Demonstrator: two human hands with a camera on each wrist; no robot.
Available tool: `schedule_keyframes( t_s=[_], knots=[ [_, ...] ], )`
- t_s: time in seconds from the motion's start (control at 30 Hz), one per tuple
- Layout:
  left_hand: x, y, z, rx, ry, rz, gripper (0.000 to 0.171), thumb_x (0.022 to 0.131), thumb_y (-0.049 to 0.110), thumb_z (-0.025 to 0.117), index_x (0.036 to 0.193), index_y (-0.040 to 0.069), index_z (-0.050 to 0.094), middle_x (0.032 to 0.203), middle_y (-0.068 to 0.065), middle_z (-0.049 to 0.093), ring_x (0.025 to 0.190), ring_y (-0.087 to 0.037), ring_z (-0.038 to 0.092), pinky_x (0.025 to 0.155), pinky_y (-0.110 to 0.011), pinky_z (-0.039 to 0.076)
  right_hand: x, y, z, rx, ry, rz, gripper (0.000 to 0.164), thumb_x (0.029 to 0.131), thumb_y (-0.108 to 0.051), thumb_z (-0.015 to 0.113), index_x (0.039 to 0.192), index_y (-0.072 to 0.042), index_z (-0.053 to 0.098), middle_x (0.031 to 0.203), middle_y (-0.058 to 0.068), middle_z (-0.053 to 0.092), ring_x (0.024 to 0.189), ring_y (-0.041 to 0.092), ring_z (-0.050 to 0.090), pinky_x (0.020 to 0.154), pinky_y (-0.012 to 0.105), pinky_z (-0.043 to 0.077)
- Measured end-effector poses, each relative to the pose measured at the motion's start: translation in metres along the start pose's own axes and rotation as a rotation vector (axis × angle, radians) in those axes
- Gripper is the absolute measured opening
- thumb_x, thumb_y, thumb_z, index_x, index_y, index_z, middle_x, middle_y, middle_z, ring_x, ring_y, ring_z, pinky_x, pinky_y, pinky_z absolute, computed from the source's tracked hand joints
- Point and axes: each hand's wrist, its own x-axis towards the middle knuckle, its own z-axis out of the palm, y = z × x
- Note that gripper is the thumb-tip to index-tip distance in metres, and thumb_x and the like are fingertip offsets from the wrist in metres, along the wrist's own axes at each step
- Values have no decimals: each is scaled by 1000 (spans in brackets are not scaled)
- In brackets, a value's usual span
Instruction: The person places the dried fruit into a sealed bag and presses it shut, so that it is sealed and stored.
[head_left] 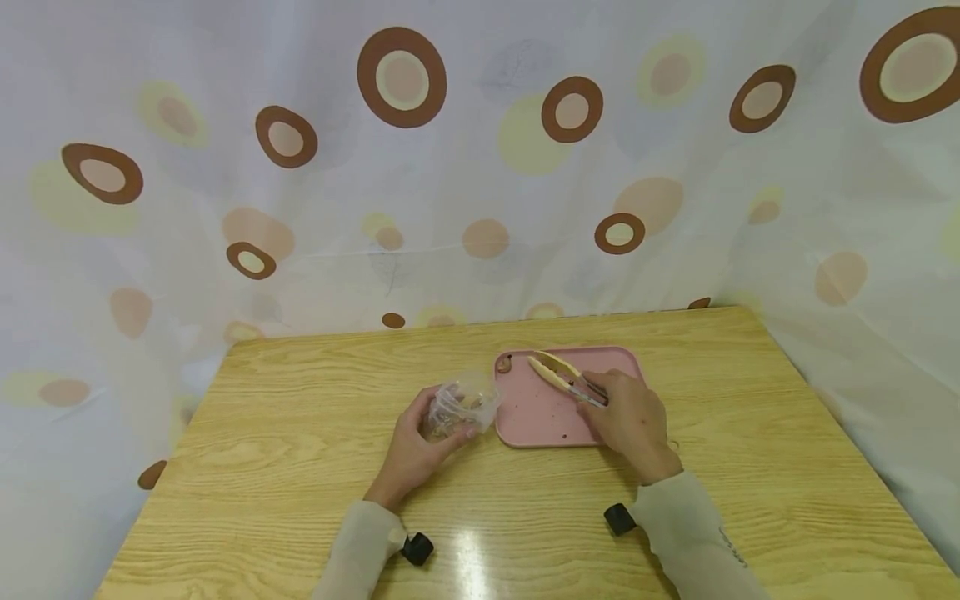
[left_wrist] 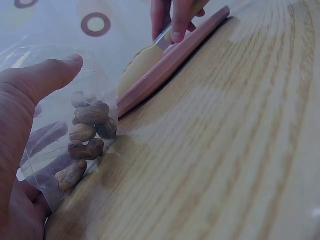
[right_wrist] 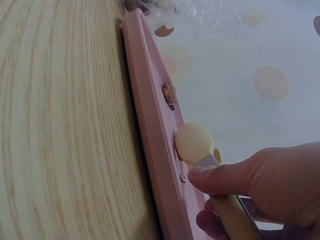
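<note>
My left hand [head_left: 420, 446] holds a clear plastic bag [head_left: 463, 406] upright on the table, fingers and thumb round its sides. Several brown, lumpy nuts [left_wrist: 90, 131], peanut-like in shape, lie inside the bag. My right hand [head_left: 632, 414] grips a pair of tongs [head_left: 564, 385] with cream-coloured heads, the two heads spread apart above a pink tray [head_left: 528, 421]. One nut [head_left: 504, 364] sits in the tray's far left corner. Another dark bit shows by the tong heads, partly hidden, so its kind is unclear.
The wooden table [head_left: 285, 417] reaches a patterned curtain [head_left: 480, 167] at the back and sides. Small dark crumbs [head_left: 565, 436] dot the tray. The bag stands close to the tray's left edge. Each wrist carries a black camera block [head_left: 417, 549].
</note>
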Motion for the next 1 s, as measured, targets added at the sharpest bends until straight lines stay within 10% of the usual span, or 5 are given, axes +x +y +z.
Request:
schedule_keyframes(
  t_s=[1.0],
  knots=[
    [-1, 0, -1, 6, -1, -3, 68, 91, 22, 92, 151, 27, 60, 145, -1, 69, 132, -19, 64, 117, -29, 47, -5, -11, -15, 28, 27, -42, 48, 92, -16, 87, 139, -13, 76, 115, 15, 80, 75, 22, 63, 59, 33, 43]
  ],
)
